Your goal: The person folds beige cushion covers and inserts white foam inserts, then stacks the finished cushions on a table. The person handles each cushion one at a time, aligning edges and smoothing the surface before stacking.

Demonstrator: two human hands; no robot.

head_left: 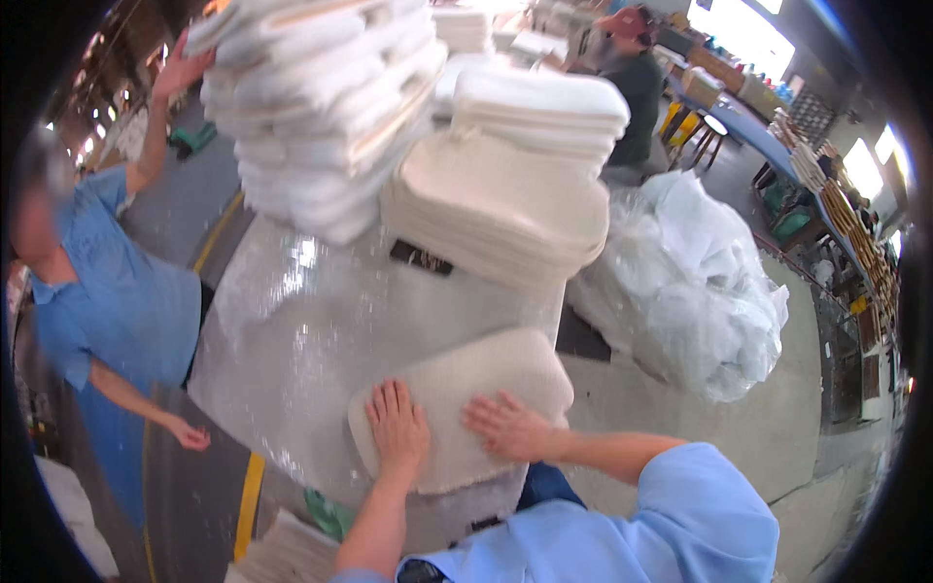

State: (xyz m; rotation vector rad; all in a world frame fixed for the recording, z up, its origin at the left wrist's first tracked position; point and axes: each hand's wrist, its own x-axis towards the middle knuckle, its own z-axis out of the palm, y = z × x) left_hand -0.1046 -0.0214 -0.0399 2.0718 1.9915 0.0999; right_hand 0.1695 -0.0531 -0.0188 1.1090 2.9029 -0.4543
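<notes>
A cream, round-cornered fabric pad (496,367) lies flat at the near edge of a table (311,340) with a shiny, plastic-like top. My left hand (397,428) rests palm down on the pad's left part, its fingers stretched forward. On the right part, my right hand (507,428) is also laid flat, fingers spread and pointing left. Neither hand grips anything. Just beyond the pad stands a stack of similar cream pads (496,189).
A tall, uneven stack of white pads (321,107) rises at the far left, with a lower white stack (539,102) behind the cream one. A bulky clear plastic bag (690,291) sits to the right. A person in blue (117,282) reaches toward the tall stack; another person (632,87) stands beyond.
</notes>
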